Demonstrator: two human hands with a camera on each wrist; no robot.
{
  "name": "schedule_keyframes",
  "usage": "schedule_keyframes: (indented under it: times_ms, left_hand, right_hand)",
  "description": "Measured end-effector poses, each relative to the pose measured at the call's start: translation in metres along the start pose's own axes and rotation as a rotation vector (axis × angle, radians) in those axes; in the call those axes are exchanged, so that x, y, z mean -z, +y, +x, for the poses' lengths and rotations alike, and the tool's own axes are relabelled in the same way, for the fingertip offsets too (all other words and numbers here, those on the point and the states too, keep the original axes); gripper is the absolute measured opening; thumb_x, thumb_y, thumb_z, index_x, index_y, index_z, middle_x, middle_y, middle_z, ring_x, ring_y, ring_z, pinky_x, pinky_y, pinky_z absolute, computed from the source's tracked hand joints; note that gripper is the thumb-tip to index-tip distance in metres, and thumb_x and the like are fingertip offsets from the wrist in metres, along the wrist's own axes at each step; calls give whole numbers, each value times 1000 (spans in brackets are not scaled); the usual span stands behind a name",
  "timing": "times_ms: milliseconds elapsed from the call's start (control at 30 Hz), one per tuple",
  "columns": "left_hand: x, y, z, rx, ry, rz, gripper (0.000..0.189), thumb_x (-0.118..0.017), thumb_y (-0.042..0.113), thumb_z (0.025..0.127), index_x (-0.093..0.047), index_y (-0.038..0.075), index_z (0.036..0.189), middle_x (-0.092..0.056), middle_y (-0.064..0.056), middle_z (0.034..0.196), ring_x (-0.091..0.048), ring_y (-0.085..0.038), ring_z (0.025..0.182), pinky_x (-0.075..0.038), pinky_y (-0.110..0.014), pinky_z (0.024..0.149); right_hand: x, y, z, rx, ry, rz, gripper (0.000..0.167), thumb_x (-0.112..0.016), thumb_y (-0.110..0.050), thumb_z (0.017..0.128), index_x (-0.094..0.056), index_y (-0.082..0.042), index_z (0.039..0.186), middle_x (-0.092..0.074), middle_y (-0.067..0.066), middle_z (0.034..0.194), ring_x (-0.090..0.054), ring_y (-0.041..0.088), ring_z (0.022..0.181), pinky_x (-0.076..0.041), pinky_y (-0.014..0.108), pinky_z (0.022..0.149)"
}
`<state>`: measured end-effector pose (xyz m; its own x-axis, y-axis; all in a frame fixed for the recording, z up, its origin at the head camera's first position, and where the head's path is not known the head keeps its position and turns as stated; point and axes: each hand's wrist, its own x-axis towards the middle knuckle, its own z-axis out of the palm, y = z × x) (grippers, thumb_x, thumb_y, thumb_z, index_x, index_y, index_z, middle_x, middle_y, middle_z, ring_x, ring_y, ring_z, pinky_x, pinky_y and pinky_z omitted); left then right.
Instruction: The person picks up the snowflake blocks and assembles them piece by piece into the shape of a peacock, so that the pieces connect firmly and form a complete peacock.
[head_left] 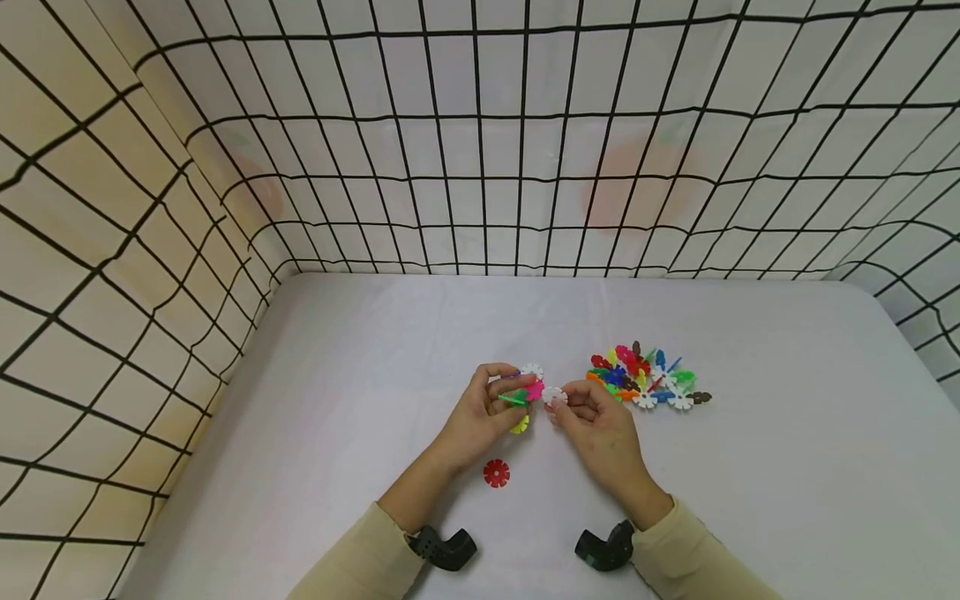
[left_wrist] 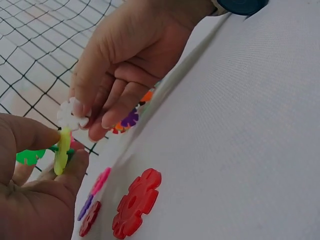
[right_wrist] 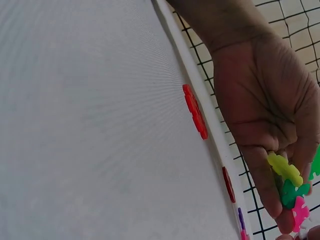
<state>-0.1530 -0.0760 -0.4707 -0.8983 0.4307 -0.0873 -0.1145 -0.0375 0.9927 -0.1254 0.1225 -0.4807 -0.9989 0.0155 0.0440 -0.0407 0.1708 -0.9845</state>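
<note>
My left hand [head_left: 476, 417] grips a small cluster of notched plastic flower discs. In it show a yellow disc [left_wrist: 62, 152], a green disc [right_wrist: 292, 194] and a pink disc [right_wrist: 300, 212]. A white notched disc [head_left: 554, 397] is pinched between thumb and fingers of my right hand [head_left: 603, 425], close beside the cluster. Another white disc [head_left: 532, 370] appears just beyond the left fingers. Toward me, a red disc [head_left: 497, 473] lies flat on the table. Past it in the left wrist view are a dark red disc [left_wrist: 90, 218], a purple disc [left_wrist: 85, 207] and a pink one.
A loose pile of multicoloured discs [head_left: 637, 375] lies to the right, just beyond my right hand. The white-covered table [head_left: 337, 358] is bordered at the back and sides by black netting [head_left: 483, 167]. Each wrist wears a black camera mount [head_left: 444, 547].
</note>
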Motion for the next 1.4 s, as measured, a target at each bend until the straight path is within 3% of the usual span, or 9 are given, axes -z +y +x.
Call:
schedule_keyframes:
  times_ms: [167,333,667,833,1400]
  left_hand:
    - [-1,0,1,-15,-53,-27,67,-63,-6,94,-32,2,153,-46,-21,157,-57,-43,132,-56,-16,85]
    - [-2,-1,1,-65,-67,14,70,-65,-9,92,-33,0,153,-47,-22,154,-56,-41,134,-58,-19,89]
    - [-1,1,-4,-134,-22,250,69,-75,-7,86,-46,7,147,-58,-17,146,-67,-34,124,-59,-26,93]
    - [-1,3,-5,-175,-28,307,66,-75,-9,85,-50,10,143,-60,-16,144,-70,-33,119,-59,-27,93]
    - [-5,-1,-6,-209,-17,254,59,-77,-9,83,-53,2,136,-64,-23,138,-71,-38,115,-59,-27,93]
  right_hand:
    - [1,2,0,24,22,-43,19,-71,-12,97,-64,-1,110,-76,19,104,-77,17,90,-60,18,78]
    - [0,2,-2,99,64,-118,15,-74,-14,94,-68,-5,105,-77,12,100,-75,17,86,-60,17,76]
    - [-1,5,-2,215,95,-208,8,-75,-6,92,-73,-9,99,-77,6,93,-73,13,77,-59,18,69]
    - [0,7,-1,279,109,-255,8,-75,-4,91,-75,-8,98,-77,7,88,-71,13,72,-57,17,64]
    - [0,8,-4,329,120,-226,8,-75,-4,91,-76,-8,98,-78,5,90,-72,16,73,-56,13,66]
